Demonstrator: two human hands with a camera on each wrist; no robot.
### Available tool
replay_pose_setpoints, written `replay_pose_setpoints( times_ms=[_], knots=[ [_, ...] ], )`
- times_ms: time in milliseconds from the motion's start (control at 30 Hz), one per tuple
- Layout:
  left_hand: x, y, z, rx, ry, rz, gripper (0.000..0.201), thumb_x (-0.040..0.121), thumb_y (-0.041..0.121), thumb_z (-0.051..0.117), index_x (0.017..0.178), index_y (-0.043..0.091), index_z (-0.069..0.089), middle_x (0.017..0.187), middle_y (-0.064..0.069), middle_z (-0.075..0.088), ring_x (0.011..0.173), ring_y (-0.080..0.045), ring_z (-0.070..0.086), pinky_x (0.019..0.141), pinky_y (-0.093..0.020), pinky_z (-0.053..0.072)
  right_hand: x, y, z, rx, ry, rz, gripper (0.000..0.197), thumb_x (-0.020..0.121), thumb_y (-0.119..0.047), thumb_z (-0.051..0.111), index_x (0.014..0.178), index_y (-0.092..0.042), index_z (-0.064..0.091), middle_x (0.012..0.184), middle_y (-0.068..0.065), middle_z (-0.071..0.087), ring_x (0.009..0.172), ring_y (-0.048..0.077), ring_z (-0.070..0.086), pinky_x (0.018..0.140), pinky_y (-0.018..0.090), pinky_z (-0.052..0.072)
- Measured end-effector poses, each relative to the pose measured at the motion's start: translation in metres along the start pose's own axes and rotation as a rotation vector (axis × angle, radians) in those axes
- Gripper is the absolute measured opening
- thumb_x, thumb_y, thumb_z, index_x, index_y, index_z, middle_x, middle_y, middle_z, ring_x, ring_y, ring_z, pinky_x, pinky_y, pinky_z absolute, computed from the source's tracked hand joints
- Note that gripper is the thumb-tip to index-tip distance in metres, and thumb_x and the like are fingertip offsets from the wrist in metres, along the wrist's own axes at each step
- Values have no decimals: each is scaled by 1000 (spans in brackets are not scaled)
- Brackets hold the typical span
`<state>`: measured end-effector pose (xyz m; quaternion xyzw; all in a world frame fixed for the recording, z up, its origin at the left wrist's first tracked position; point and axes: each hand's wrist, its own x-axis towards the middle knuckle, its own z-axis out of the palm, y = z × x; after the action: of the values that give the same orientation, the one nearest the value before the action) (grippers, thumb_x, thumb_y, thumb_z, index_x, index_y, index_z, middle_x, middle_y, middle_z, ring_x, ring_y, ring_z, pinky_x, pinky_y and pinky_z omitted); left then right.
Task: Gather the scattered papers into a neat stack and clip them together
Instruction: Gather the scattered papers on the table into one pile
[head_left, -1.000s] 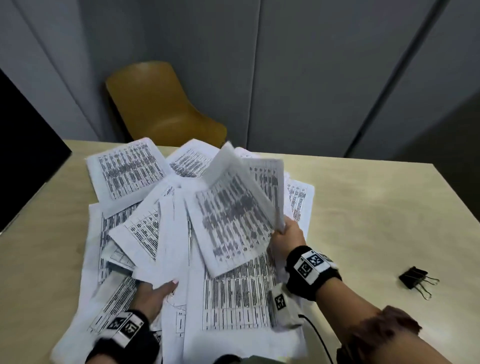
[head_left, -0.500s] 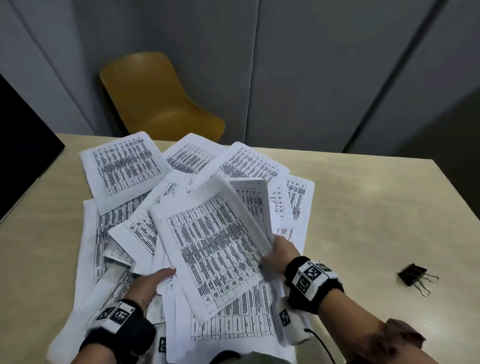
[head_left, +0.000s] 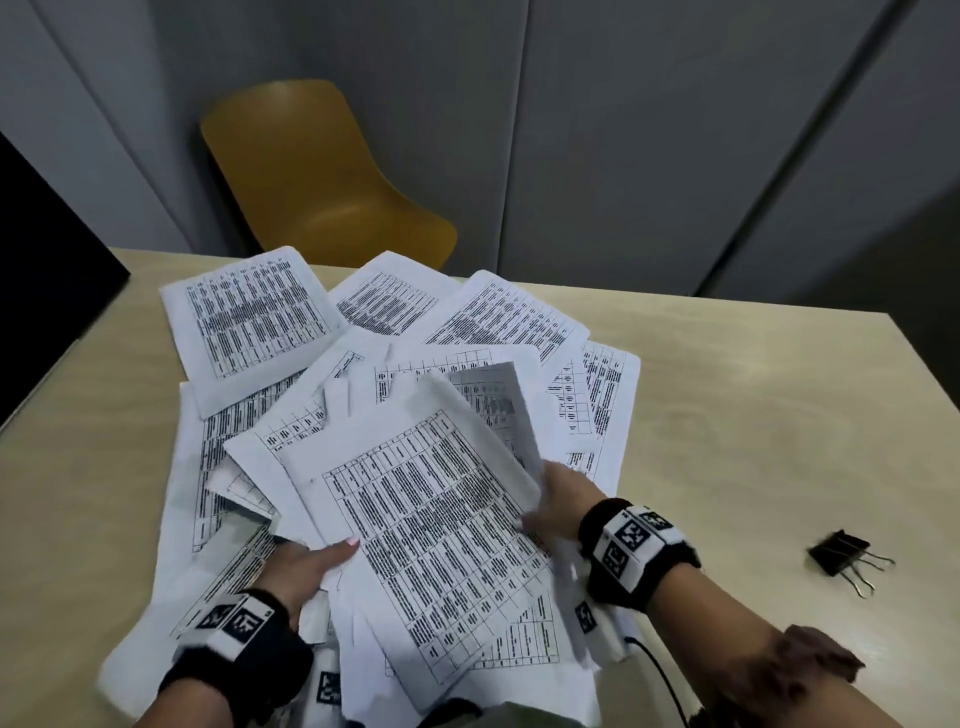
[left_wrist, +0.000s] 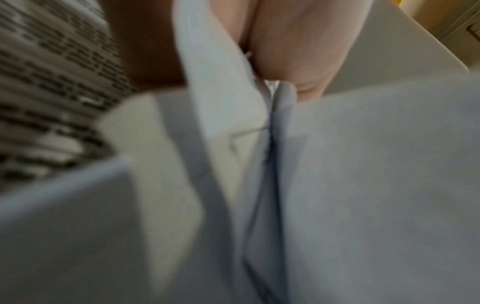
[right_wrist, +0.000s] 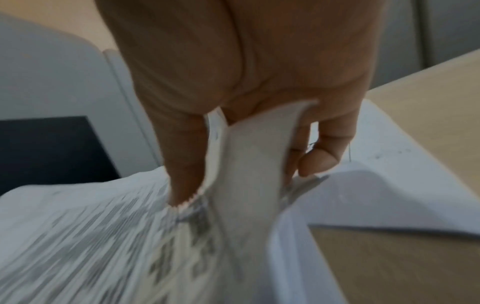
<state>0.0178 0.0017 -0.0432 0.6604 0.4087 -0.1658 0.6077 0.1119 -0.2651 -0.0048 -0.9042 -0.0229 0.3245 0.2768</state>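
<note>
Lowered since a second ago: top sheet (head_left: 426, 525), then raised and curled in the right hand, now nearly flat across the pile, printed side up.

Left to right:
- Black panel (head_left: 47, 260) at far left edge, beside the worktop (head_left: 753, 415).
- Left hand (head_left: 304, 569): fingers mostly under the top sheet's left edge, thumb extended on top; full grip cannot be told, wrist view blurred.
- Papers (head_left: 249, 322): loose overlapping heap, at least eight sheets countable, exact number hidden by overlap; heap covers left and centre of worktop, near corners hanging toward the front edge. Printed tables on all; text too small to read.
- Yellow chair (head_left: 322, 176): one, behind the far edge.
- Right hand (right_wrist: 246, 86): pinching the right edge of several sheets, thumb on top, fingers beneath.
- Binder clip (head_left: 839, 553): one, black, wire handles, lying well apart from the heap on bare worktop at right; open surface all round it.
- Wristbands: two, square coded markers.
</note>
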Motion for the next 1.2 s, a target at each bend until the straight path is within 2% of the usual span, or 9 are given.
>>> replay_pose_setpoints(
  times_ms=[133, 200, 300, 400, 567, 767, 967, 1067, 1200],
  knots=[
    [15, -22, -12, -127, 4, -24, 60, 71, 29, 78, 104, -15, 55, 93, -32, 65, 79, -40, 65, 77, -53, 53, 32, 17, -27, 320, 336, 86, 35, 86, -23, 61, 118, -14, 51, 108, 13, 65, 80, 25, 62, 73, 29, 52],
    [14, -24, -14, -151, -23, -18, 71, 59, 41, 82, 96, -14, 57, 87, -31, 65, 72, -38, 66, 72, -46, 54, 55, 24, -41, 249, 470, 133, 35, 88, -18, 54, 123, -14, 51, 120, 18, 57, 97, 30, 60, 83, 29, 45],
    [9, -20, -15, -162, -10, 17, 40, 80, 22, 68, 69, -15, 57, 45, -17, 59, 35, -21, 56, 47, -24, 47, 81, 17, -57, 94, 484, 115, 42, 92, -18, 47, 134, -21, 44, 138, 20, 38, 123, 35, 45, 100, 35, 38],
    [15, -25, -13, -234, 11, 52, 48, 76, 24, 70, 81, -23, 61, 72, -33, 67, 57, -28, 63, 68, -36, 49, 95, 5, -61, -206, 353, 39, 46, 96, -34, 39, 141, -35, 32, 151, 17, 19, 138, 36, 22, 110, 49, 27],
    [22, -29, -15, -225, 50, 37, 43, 78, 35, 70, 62, -3, 58, 56, -19, 52, 46, -22, 50, 59, -34, 39, 98, 17, -50, -452, 140, 16, 48, 88, -44, 42, 135, -45, 31, 144, 11, 25, 134, 36, 24, 110, 57, 24],
    [10, -20, -9, -176, 63, 32, 44, 77, 28, 71, 48, 2, 51, 43, -14, 50, 37, -17, 45, 47, -21, 40, 52, 58, -39, -392, 262, -45, 39, 92, -42, 38, 130, -36, 42, 136, 5, 36, 130, 24, 34, 108, 49, 30],
    [18, -29, -13, -195, 18, -23, 67, 52, 47, 85, 84, -8, 65, 84, -29, 63, 75, -36, 60, 79, -59, 49, 25, 70, -37, -57, 469, 127, 33, 87, -38, 55, 114, -21, 58, 134, 15, 44, 124, 32, 44, 103, 39, 36],
    [10, -21, -7, -205, 12, 18, 37, 80, 19, 70, 90, -16, 63, 80, -28, 69, 72, -38, 67, 81, -56, 51, 28, 58, -46, 199, 586, 347, 61, 81, -35, 66, 130, -12, 40, 134, 23, 39, 120, 42, 42, 100, 44, 37],
    [23, -31, -11, -151, 66, 12, 46, 69, 36, 78, 84, -7, 69, 92, -27, 70, 86, -49, 66, 85, -67, 46, 31, 38, -45, 484, 548, 394, 85, 77, -23, 73, 142, -13, 19, 140, 21, 31, 120, 42, 45, 96, 44, 42]
  ],
)
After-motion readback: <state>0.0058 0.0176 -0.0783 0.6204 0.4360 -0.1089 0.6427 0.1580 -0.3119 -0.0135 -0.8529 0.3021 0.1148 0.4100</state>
